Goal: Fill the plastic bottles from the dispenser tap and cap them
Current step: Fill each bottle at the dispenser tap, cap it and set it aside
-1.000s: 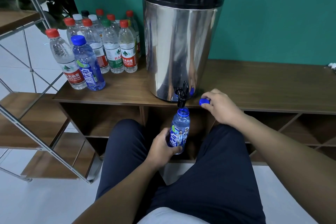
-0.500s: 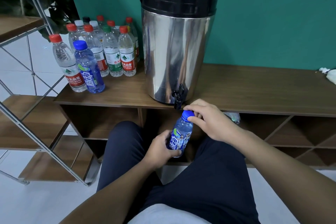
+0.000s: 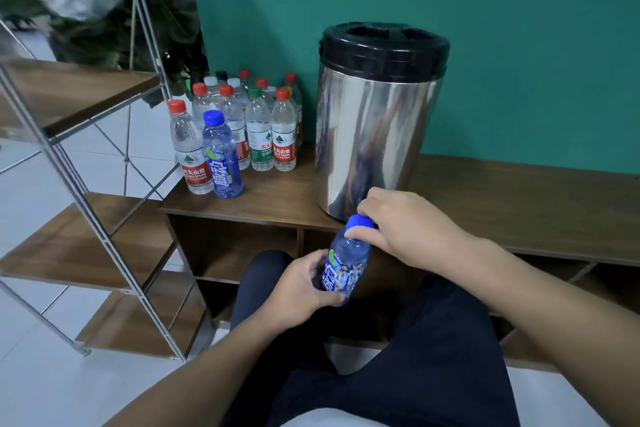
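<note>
Bottles are what this job is about, and one blue-label bottle [image 3: 343, 270] is being worked on right now. The left hand [image 3: 298, 288] is wrapped around its lower part and holds it out in front of the person's lap, just below the edge of the wooden surface [image 3: 519, 204]. The right hand [image 3: 401, 222] has its fingers curled on the blue cap [image 3: 358, 221], which sits on top of the bottle. The bottle looks full, so it seems the filling part is done for this one and the cap is being put on. How tight the cap is cannot be told. The big shiny dispenser [image 3: 374, 128] stands on the surface right behind the hands, and its tap is hidden by the right hand. A group of capped bottles [image 3: 242, 128] stands to the left of the dispenser; whether they are all full cannot be told from here. This bottle probably has to join them next.
</note>
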### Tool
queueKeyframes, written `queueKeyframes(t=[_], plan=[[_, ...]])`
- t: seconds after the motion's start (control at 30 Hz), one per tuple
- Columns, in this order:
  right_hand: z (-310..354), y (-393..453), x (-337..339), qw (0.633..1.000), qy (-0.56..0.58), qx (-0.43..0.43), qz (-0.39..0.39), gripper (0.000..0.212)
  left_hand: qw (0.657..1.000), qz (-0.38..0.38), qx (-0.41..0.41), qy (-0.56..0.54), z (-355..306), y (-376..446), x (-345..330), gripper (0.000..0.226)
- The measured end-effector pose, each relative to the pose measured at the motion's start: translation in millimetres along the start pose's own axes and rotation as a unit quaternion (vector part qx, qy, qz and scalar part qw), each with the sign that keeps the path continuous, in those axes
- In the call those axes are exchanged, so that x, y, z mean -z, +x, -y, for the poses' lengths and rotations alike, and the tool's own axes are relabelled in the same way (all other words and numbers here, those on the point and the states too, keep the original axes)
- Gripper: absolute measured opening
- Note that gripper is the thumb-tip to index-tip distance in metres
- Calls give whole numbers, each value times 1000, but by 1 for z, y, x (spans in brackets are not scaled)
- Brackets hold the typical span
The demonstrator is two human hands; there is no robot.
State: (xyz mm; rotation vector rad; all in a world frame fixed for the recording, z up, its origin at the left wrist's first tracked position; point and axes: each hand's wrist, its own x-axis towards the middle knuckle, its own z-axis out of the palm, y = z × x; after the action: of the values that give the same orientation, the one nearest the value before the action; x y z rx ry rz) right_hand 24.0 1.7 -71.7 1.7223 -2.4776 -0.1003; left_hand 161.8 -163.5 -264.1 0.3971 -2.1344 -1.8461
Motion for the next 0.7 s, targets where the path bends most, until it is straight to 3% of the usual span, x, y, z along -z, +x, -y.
queueKeyframes(t=[0.17,0.3,0.37,0.47,0.7], plan=[[28,39,18,994,50,-56,-85,73,997,-72,-22,6,-13,-6,33,71],[31,56,37,976,195,70,-66,53,996,-87,-30,2,-19,-5,59,74],[31,67,43,974,173,139,-35,55,995,-92,-36,5,-22,-2,70,76],[34,90,46,978,112,176,-30,46,994,-99,-43,9,-27,0,84,75],[49,131,60,983,104,142,-59,27,989,-138,-57,21,-35,12,105,75]])
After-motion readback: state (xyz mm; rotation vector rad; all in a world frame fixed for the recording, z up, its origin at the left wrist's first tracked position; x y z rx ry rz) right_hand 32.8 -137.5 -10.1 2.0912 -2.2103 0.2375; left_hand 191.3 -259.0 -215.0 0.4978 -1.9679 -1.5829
